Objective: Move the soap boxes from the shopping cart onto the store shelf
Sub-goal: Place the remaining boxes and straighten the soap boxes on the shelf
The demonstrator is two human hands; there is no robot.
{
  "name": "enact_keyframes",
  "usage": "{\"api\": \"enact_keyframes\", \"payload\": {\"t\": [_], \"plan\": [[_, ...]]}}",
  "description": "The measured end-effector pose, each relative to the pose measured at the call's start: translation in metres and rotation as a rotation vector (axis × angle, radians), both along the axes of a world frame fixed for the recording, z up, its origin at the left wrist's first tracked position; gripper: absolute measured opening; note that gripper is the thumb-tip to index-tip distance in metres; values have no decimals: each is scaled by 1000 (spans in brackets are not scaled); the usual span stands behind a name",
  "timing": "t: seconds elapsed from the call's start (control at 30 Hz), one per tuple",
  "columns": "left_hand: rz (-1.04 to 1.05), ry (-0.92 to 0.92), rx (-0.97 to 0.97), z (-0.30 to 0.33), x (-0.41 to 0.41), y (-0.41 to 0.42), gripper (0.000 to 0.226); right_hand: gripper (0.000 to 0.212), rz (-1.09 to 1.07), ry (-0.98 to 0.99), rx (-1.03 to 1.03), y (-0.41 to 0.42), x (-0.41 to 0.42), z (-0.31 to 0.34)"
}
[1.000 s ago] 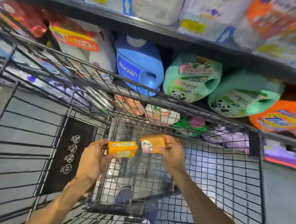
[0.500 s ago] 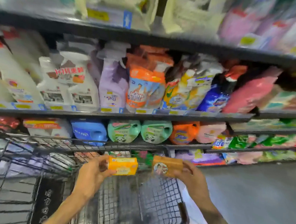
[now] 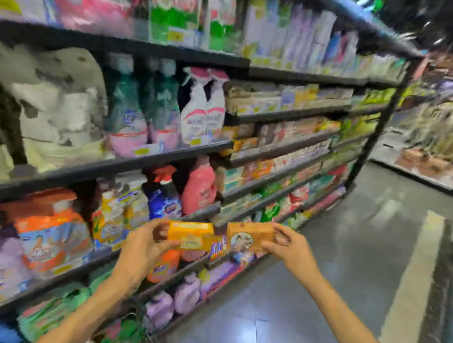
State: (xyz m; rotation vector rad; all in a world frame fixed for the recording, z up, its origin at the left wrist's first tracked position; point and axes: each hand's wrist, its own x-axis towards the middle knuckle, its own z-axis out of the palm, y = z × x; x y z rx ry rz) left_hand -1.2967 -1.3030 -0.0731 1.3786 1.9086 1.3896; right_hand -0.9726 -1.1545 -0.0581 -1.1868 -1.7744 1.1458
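Note:
My left hand (image 3: 143, 249) grips a yellow-orange soap box (image 3: 191, 235) by its left end. My right hand (image 3: 287, 246) grips a brown-orange soap box (image 3: 247, 235) with a round picture on its face, by its right end. Both boxes are held side by side at mid-height in front of the store shelf (image 3: 280, 115). Further right, the shelf's rows hold stacked small boxes. The shopping cart is almost out of view; only a bit of dark wire (image 3: 148, 340) shows at the bottom edge.
Spray bottles (image 3: 203, 113), detergent jugs (image 3: 48, 231) and refill pouches (image 3: 199, 188) fill the nearer shelf bays on the left. A grey tiled aisle floor (image 3: 334, 278) runs to the right. Another display (image 3: 448, 154) stands across the aisle. The picture is blurred.
My view has swung up and to the right, from the cart to the shelf rows down the aisle. Both hands still hold their boxes, now raised clear of the cart.

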Motion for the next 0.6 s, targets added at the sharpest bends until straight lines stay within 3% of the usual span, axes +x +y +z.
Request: {"api": "enact_keyframes", "payload": {"t": [0.1,0.33,0.6], "plan": [[-53,5,50,28,54,50,41,47,-59,34,34,32,54,17],[-110,32,127,65,175,159,41,44,-104,37,111,117,169,46],[-106,82,160,80,248,257,39,49,-158,80,109,210,247,62]]}}
